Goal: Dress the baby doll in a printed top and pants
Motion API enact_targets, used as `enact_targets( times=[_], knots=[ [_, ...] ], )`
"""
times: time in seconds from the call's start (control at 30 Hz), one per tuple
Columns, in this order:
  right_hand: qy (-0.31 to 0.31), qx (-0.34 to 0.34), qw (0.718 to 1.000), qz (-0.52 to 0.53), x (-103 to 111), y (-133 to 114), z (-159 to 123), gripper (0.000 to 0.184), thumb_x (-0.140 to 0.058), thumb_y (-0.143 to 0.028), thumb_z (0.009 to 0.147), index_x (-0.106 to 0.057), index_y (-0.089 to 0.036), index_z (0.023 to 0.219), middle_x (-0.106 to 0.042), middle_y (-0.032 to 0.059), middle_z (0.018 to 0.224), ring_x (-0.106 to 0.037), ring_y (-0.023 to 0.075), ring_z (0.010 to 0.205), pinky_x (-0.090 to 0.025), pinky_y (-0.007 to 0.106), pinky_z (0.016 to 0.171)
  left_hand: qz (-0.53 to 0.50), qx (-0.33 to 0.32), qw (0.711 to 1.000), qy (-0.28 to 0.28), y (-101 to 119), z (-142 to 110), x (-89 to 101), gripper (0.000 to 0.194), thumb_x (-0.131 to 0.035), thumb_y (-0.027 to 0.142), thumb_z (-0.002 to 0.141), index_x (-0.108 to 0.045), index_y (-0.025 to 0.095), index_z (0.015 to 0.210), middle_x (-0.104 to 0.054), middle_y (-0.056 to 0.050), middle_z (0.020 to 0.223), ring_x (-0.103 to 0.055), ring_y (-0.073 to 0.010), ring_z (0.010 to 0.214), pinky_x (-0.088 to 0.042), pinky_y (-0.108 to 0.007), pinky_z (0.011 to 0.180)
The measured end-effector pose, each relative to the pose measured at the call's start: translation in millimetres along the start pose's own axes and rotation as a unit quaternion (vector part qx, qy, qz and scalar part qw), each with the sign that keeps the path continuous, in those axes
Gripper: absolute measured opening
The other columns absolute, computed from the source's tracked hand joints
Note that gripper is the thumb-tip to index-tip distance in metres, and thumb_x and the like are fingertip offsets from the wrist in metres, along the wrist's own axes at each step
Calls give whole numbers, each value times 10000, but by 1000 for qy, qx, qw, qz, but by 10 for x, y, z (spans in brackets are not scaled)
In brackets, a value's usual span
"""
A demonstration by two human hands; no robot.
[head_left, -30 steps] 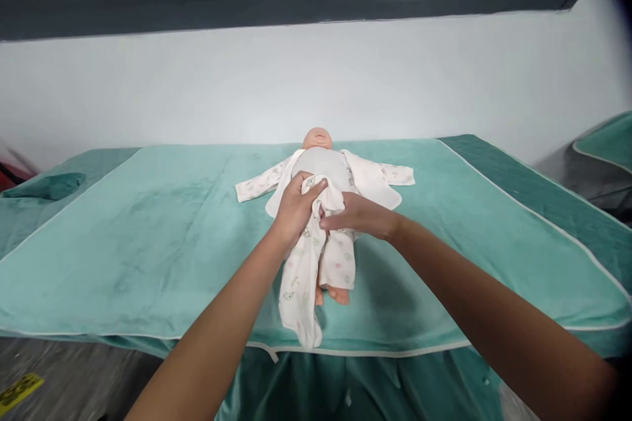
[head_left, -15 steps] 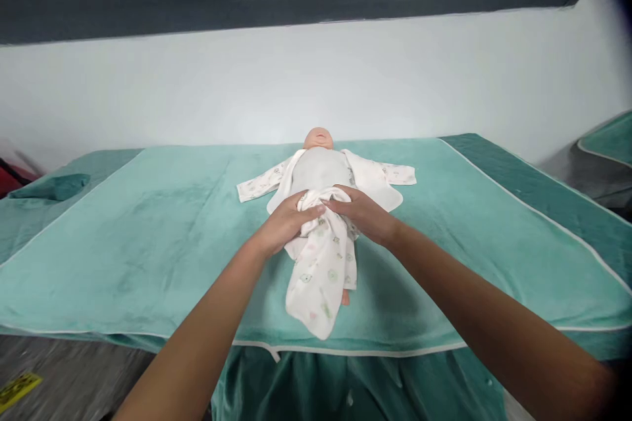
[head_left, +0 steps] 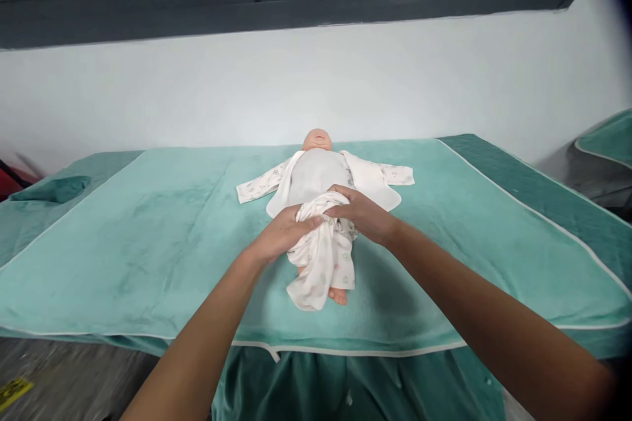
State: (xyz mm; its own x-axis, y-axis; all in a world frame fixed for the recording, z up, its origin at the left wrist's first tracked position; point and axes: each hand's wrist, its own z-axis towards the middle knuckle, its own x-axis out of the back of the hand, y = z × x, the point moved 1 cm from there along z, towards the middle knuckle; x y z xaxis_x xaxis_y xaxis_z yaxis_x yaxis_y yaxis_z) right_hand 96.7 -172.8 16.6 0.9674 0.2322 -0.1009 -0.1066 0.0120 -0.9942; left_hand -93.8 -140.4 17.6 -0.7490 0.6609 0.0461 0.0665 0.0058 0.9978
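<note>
A baby doll (head_left: 317, 140) lies on its back, its head towards the wall. Its white patterned jacket (head_left: 384, 188) is spread wide, both sleeves stretched out, baring the pale grey torso. Over the doll's legs are white baby pants (head_left: 320, 264) with small prints. My left hand (head_left: 281, 235) grips the bunched cloth of the pants from the left side. From the right, my right hand (head_left: 364, 214) pinches the same gathered cloth, its thumb close to the left thumb. One pant leg hangs loose and crumpled; below the other shows a bare foot (head_left: 338, 297).
A light green plush blanket (head_left: 162, 243) with white piping covers the bed and drapes over its front edge. Behind it rises a white wall (head_left: 197, 92) under a dark window frame. Something red (head_left: 10, 179) sits at the far left, and folded green cloth (head_left: 609, 139) at the far right.
The loose pant leg has been gathered up shorter towards my hands, and more of the doll's foot shows. My left hand has moved slightly down.
</note>
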Motion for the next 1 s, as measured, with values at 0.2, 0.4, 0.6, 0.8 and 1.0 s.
enact_targets(
  times=[0.2, 0.4, 0.6, 0.8, 1.0],
  knots=[
    [19, -4, 1000, -20, -52, -1, -10, 318, -760, -373, 774, -666, -197, 1021, -683, 9, 925, -624, 181, 865, -492, 312, 793, -130, -2, 991, 30, -100, 2, 14, 401, -775, 357, 778, -691, 150, 1111, -744, -80, 1005, -675, -208, 869, -511, -297, 790],
    [-104, -35, 989, -99, -121, -91, -46, 512, -763, -394, 787, -647, -199, 1246, -703, 58, 1164, -627, 246, 1097, -492, 383, 937, -222, -2, 966, 129, -146, 64, -83, 450, -766, 394, 787, -677, 145, 1151, -751, -93, 999, -693, -210, 815, -529, -320, 769],
    [-33, 25, 990, -133, -92, 51, 8, 325, -672, -331, 839, -664, -183, 1128, -711, 43, 1048, -640, 218, 1000, -495, 347, 868, -190, 30, 979, 73, -100, -148, -84, 442, -772, 396, 787, -715, 124, 1130, -757, -112, 985, -701, -221, 844, -521, -294, 759],
    [-58, 38, 954, -292, -162, 2, -27, 111, -598, -240, 830, -664, -189, 904, -686, 10, 908, -612, 186, 861, -457, 288, 742, -174, 41, 979, 100, -65, -567, -325, 451, -776, 362, 792, -697, 143, 1179, -752, -96, 1036, -688, -216, 927, -504, -269, 795],
    [-104, 64, 854, -507, -257, -34, -32, 82, -604, -221, 813, -681, -195, 824, -718, 33, 927, -626, 198, 882, -410, 280, 754, -261, 70, 928, 255, -78, -887, -762, 597, -689, 433, 852, -586, 155, 1370, -732, -140, 1139, -689, -287, 1042, -537, -353, 861]
  ],
)
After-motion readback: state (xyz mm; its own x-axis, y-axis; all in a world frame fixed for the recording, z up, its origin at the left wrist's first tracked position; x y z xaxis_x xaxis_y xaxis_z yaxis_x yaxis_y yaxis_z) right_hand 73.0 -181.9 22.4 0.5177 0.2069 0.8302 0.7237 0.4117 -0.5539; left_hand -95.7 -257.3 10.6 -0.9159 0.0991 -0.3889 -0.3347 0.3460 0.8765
